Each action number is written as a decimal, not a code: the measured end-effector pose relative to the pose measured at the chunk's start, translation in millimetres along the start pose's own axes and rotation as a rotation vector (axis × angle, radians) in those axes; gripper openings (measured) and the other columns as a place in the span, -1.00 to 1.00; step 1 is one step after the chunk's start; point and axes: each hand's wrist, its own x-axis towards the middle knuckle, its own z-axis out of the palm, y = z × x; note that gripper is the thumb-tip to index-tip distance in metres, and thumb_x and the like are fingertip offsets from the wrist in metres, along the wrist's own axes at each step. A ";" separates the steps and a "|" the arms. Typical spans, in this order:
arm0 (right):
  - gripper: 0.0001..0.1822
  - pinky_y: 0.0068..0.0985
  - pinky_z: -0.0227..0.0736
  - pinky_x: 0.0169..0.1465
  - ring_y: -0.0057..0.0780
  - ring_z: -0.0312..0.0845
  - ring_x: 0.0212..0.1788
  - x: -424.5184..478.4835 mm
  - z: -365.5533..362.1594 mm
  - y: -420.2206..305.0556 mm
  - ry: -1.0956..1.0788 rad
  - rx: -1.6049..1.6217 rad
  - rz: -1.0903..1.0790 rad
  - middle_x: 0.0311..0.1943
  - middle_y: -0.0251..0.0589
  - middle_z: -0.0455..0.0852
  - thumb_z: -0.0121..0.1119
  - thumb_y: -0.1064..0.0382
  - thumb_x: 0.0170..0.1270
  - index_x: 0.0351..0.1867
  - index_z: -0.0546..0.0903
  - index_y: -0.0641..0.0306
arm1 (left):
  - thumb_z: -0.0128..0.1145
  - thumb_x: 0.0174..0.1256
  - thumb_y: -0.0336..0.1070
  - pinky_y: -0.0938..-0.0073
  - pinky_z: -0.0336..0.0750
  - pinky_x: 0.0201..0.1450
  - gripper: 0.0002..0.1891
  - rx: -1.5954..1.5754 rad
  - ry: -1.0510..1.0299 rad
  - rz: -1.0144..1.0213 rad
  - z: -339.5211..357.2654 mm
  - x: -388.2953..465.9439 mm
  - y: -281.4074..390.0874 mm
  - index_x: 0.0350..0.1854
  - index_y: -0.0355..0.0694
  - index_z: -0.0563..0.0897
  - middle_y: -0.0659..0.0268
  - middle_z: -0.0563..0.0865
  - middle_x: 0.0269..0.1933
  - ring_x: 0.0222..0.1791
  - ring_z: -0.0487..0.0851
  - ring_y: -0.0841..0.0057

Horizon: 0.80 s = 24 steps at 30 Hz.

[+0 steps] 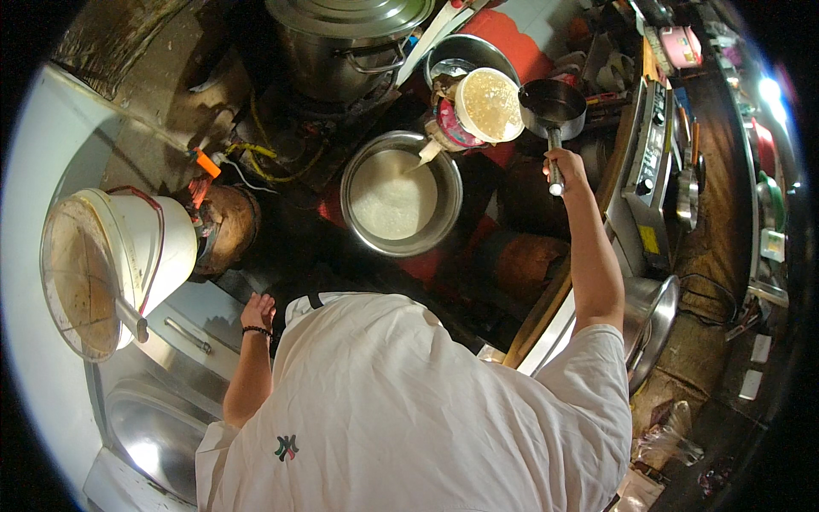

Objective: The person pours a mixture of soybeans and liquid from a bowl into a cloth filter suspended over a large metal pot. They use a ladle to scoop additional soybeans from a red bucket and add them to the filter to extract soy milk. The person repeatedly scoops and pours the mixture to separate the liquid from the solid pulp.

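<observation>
In my right hand [571, 168] is the metal handle of a deep steel saucepan [553, 110], raised at the right beside a white round tub. That tub [490, 105] holds pale grains or beans in cloudy liquid and sits atop what looks like a grinding machine [453, 123]. Below it a pale spout [430, 151] juts over a wide steel pot [455, 192]. Off-white liquid [393, 198] fills part of this pot. My left hand [258, 312], with a dark bead bracelet at the wrist, hangs low by my left side, holding nothing visible; its fingers are slightly bent.
A white bucket [167, 237] with a round mesh strainer [83, 281] across its top stands left. A large lidded stockpot [333, 64] is at the back. Another steel basin [472, 48] sits behind the tub. Yellow cable [256, 150] lies near an orange plug [207, 164]. A counter edge [544, 313] runs along the right.
</observation>
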 end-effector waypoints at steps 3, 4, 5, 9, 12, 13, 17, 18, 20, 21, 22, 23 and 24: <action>-0.89 -0.47 0.29 -0.67 -0.43 0.42 -0.73 0.7 5.0 1.3 0.028 -0.075 -0.006 -0.68 -0.20 0.49 0.13 0.38 0.02 -0.54 0.49 0.39 | 0.01 0.32 -0.05 0.30 0.41 -0.23 -0.70 -0.017 0.010 -0.015 -6.1 7.0 -1.1 -0.11 -0.17 0.52 0.21 0.66 -0.14 -0.22 0.61 0.28; -0.89 -0.46 0.29 -0.67 -0.43 0.43 -0.72 3.0 5.1 3.5 0.023 -0.104 -0.009 -0.68 -0.21 0.48 0.13 0.39 0.01 -0.54 0.49 0.40 | 0.00 0.33 -0.05 0.24 0.38 -0.09 -0.69 0.004 0.007 -0.016 -10.8 10.4 -2.0 -0.06 -0.16 0.53 0.22 0.66 -0.08 -0.14 0.61 0.29; -0.89 -0.46 0.29 -0.67 -0.42 0.43 -0.72 6.7 5.7 7.2 0.037 -0.121 -0.022 -0.69 -0.20 0.48 0.14 0.39 0.00 -0.54 0.49 0.41 | -0.01 0.33 -0.06 0.18 0.35 0.06 -0.67 0.025 0.004 -0.018 -15.2 13.7 -3.3 -0.01 -0.15 0.54 0.24 0.66 -0.03 -0.06 0.61 0.29; -0.87 -0.46 0.31 -0.66 -0.40 0.45 -0.71 11.6 13.7 14.2 0.086 -0.224 -0.044 -0.69 -0.21 0.48 0.16 0.39 -0.04 -0.58 0.48 0.42 | -0.03 0.34 -0.04 0.14 0.32 0.10 -0.65 0.049 0.033 -0.015 -14.2 9.9 -2.2 0.02 -0.14 0.53 0.24 0.66 -0.02 -0.04 0.60 0.29; -0.83 -0.46 0.34 -0.64 -0.44 0.42 -0.73 11.2 19.3 17.2 0.142 -0.331 -0.050 -0.70 -0.25 0.46 0.17 0.37 -0.03 -0.65 0.46 0.38 | 0.01 0.32 -0.06 0.14 0.31 0.12 -0.66 0.070 0.063 -0.006 -7.9 0.6 0.4 0.01 -0.14 0.53 0.24 0.66 -0.03 -0.03 0.59 0.29; -0.83 -0.46 0.34 -0.63 -0.43 0.43 -0.72 6.8 22.3 14.3 0.155 -0.372 -0.052 -0.69 -0.24 0.47 0.17 0.36 -0.03 -0.65 0.46 0.39 | 0.02 0.32 -0.07 0.14 0.31 0.12 -0.67 0.081 0.076 -0.005 -5.7 -2.5 1.4 0.01 -0.14 0.53 0.24 0.66 -0.03 -0.03 0.59 0.30; -0.80 -0.42 0.38 -0.59 -0.40 0.50 -0.66 -2.8 30.1 7.2 0.211 -0.556 -0.097 -0.67 -0.18 0.51 0.19 0.32 -0.03 -0.60 0.48 0.44 | 0.07 0.29 -0.10 0.15 0.31 0.12 -0.69 0.040 0.083 -0.023 -6.4 -4.6 3.2 -0.01 -0.14 0.54 0.25 0.66 -0.05 -0.07 0.60 0.32; -0.79 -0.41 0.40 -0.56 -0.38 0.52 -0.64 2.5 27.1 10.9 0.259 -0.634 -0.125 -0.65 -0.16 0.53 0.20 0.30 -0.03 -0.59 0.49 0.44 | 0.08 0.28 -0.10 0.17 0.34 0.05 -0.70 0.042 0.074 -0.018 -7.8 -2.4 2.9 -0.04 -0.13 0.53 0.25 0.66 -0.06 -0.11 0.61 0.32; -0.77 -0.39 0.44 -0.51 -0.33 0.57 -0.58 18.4 19.0 21.2 0.357 -0.788 -0.178 -0.61 -0.10 0.58 0.22 0.27 -0.02 -0.57 0.52 0.45 | 0.09 0.27 -0.10 0.20 0.40 -0.10 -0.73 0.049 0.053 -0.010 -10.6 3.4 1.3 -0.10 -0.13 0.51 0.26 0.67 -0.08 -0.19 0.63 0.33; -0.76 -0.36 0.46 -0.45 -0.28 0.60 -0.52 15.6 21.6 17.9 0.377 -0.857 -0.189 -0.56 -0.07 0.60 0.22 0.25 -0.02 -0.53 0.53 0.45 | 0.09 0.27 -0.09 0.20 0.40 -0.09 -0.72 0.054 0.051 -0.005 -11.4 4.1 0.3 -0.09 -0.13 0.51 0.26 0.67 -0.10 -0.20 0.63 0.33; -0.75 -0.34 0.49 -0.39 -0.23 0.62 -0.46 13.0 24.0 13.8 0.397 -0.926 -0.200 -0.51 -0.04 0.63 0.21 0.23 -0.02 -0.48 0.54 0.44 | 0.09 0.27 -0.09 0.20 0.40 -0.09 -0.71 0.059 0.050 0.000 -12.3 4.9 -0.4 -0.08 -0.13 0.52 0.26 0.68 -0.11 -0.20 0.63 0.33; -0.74 -0.32 0.51 -0.33 -0.18 0.64 -0.40 9.7 26.4 9.7 0.417 -0.995 -0.210 -0.45 -0.01 0.66 0.21 0.21 -0.01 -0.43 0.56 0.44 | 0.09 0.27 -0.09 0.20 0.40 -0.08 -0.71 0.065 0.048 0.005 -13.1 5.6 -0.9 -0.07 -0.13 0.52 0.27 0.69 -0.13 -0.20 0.63 0.33; -0.72 -0.30 0.51 -0.27 -0.14 0.64 -0.33 3.1 30.2 4.1 0.427 -1.028 -0.223 -0.39 0.02 0.66 0.20 0.21 0.00 -0.37 0.55 0.43 | 0.07 0.28 -0.09 0.22 0.39 -0.06 -0.70 0.073 0.054 0.002 -12.8 5.2 -1.0 -0.03 -0.12 0.52 0.27 0.68 -0.10 -0.17 0.63 0.34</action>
